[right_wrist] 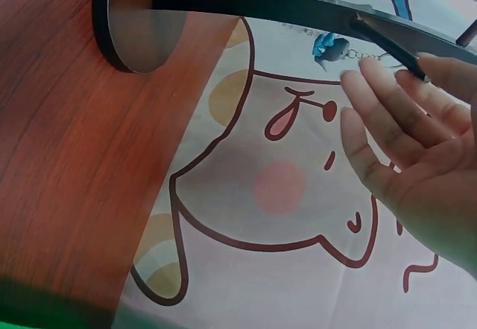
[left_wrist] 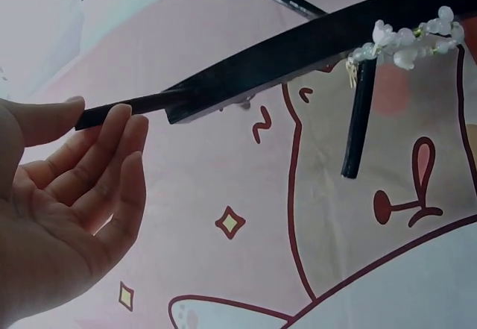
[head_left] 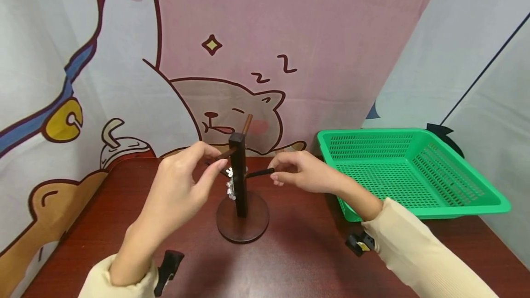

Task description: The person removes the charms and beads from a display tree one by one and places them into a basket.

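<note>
We are judging the work to be partway along. The stand (head_left: pixel 241 183) is standing upright on the table (head_left: pixel 298 256), and the bracelet (left_wrist: pixel 406 38) is hanging around a lower peg (left_wrist: pixel 358 127). A charm (right_wrist: pixel 337 50) is dangling too, though we are not able to tell from which peg. So some hanging is looking done. What is seeming unfinished is the handling of two pegs: the upper left peg (head_left: pixel 226 153) is showing nothing hung along its visible length. Our left hand (head_left: pixel 178 192) is pinching that peg near its tip, thumb and fingertips closed on it. Our right hand (head_left: pixel 305 171) is pinching the end of the right peg (head_left: pixel 259 173), the remaining fingers loosely curved. As for containers, the basket (head_left: pixel 372 133) is sitting right of the stand, partly hidden by our right forearm (head_left: pixel 360 199); we are making out no item inside the visible part.
</note>
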The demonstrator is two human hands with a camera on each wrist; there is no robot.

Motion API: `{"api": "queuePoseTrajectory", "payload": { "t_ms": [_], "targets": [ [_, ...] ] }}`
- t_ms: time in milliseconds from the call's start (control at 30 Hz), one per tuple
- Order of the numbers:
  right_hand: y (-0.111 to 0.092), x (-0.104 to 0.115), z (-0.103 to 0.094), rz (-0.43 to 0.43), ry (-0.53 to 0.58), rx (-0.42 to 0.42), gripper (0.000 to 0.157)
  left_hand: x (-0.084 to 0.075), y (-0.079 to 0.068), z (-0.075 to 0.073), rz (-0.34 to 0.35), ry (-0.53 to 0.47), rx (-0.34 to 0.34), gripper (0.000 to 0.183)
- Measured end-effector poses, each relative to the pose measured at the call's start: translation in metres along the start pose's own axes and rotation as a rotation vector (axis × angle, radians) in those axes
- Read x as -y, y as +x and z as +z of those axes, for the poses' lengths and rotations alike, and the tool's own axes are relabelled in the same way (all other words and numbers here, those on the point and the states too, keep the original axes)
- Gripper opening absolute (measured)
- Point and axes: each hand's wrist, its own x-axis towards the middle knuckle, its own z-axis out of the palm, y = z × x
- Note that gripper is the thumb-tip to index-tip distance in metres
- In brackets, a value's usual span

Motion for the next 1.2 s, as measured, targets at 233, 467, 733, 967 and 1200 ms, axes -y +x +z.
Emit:
{"api": "queuePoseTrajectory", "payload": {
  "t_ms": [233,467,733,967,1200],
  "targets": [
    [-0.004,-0.003,0.002,0.021,-0.044,0.062,0.011,0.008,-0.002,-0.012,-0.063,-0.041,0.04,0.007],
    [-0.006,-0.007,0.004,0.055,-0.062,0.1,0.008,0.022,0.002,-0.023,-0.175,-0.109,0.129,0.005],
    [-0.007,-0.015,0.011,0.053,-0.015,0.117,0.007,0.037,0.009,-0.031,-0.263,-0.122,0.201,0.01],
    [-0.004,-0.017,0.014,0.024,-0.025,0.106,0.007,0.047,0.011,-0.034,-0.338,-0.127,0.241,0.016],
    [0.004,-0.013,0.014,0.042,-0.023,0.053,0.012,0.048,0.011,-0.032,-0.336,-0.145,0.228,0.015]
  ]
}}
